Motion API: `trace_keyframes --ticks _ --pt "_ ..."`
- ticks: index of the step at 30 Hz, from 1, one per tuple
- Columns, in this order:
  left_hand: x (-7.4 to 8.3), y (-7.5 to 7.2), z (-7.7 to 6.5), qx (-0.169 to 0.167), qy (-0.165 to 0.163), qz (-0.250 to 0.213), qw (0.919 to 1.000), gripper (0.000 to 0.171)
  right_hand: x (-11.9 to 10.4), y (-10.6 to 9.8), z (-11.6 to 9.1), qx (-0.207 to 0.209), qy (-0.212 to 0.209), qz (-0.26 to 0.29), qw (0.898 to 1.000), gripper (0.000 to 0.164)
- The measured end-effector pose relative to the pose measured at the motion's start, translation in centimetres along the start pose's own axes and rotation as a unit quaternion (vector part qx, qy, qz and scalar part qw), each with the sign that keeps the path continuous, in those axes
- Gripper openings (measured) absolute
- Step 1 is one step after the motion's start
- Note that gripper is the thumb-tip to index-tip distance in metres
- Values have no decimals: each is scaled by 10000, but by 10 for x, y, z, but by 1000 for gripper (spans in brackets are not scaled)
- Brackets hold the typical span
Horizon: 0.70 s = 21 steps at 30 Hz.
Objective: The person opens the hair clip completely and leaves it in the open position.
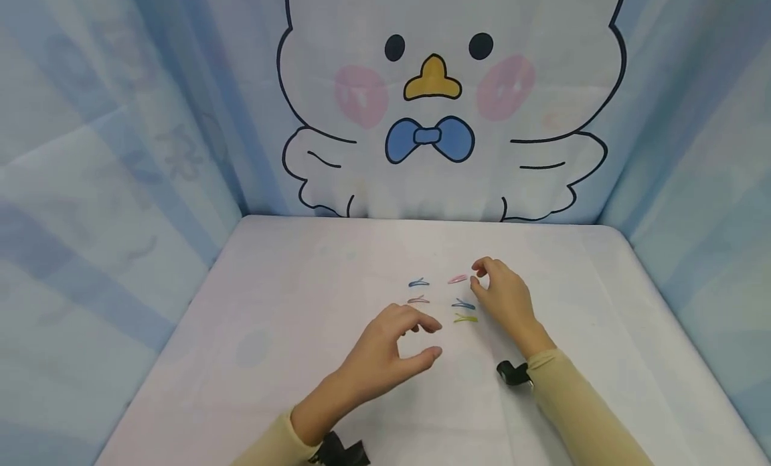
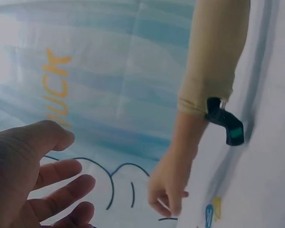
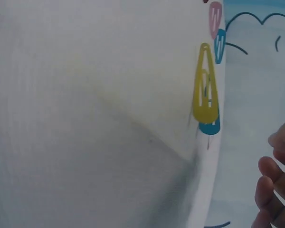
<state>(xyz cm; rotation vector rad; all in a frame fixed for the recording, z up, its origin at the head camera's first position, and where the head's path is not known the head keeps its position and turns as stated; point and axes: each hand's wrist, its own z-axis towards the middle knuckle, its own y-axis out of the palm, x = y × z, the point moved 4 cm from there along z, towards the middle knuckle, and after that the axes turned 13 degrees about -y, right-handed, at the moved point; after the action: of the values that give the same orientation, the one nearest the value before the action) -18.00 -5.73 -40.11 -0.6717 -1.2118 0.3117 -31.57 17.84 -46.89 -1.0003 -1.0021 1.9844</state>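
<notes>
Several small snap hair clips lie in two columns on the white tabletop. The left column holds a blue clip (image 1: 419,282) and a pinkish-brown clip (image 1: 418,299). On the right are a pink clip (image 1: 458,278), another blue clip (image 1: 463,304) and a yellow-green clip (image 1: 466,317), which looms large in the right wrist view (image 3: 205,95). My right hand (image 1: 504,295) hovers just right of the pink clip, thumb and fingers apart, holding nothing. Below the left column, my left hand (image 1: 388,352) is raised with its thumb spread from loosely bent fingers, also holding nothing.
A pale table (image 1: 253,285) extends around the clips. Behind it hangs a curtain (image 1: 434,185) printed with a cartoon duck; blue-and-white curtains (image 1: 108,205) stand at both sides. Each wrist carries a black camera mount (image 1: 513,373).
</notes>
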Motion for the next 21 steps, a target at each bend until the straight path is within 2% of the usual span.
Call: trace_keyframes --ticks 6,11,14,17,21 --pt "28 -11 -20 -42 502 113 9987 26 20 20 11 -694 312 97 9971 24" --pt "51 -19 -33 120 1305 241 9911 26 28 32 22 -1172 412 61 9922 28" --pt "59 -22 -38 301 1702 303 9845 26 30 36 24 -1359 452 62 9897 27" --pt "63 -24 -41 363 1819 318 9821 26 30 37 24 -1441 472 114 9884 25" --pt "63 -25 -41 353 1754 337 9833 23 27 35 25 -1431 456 252 9883 20"
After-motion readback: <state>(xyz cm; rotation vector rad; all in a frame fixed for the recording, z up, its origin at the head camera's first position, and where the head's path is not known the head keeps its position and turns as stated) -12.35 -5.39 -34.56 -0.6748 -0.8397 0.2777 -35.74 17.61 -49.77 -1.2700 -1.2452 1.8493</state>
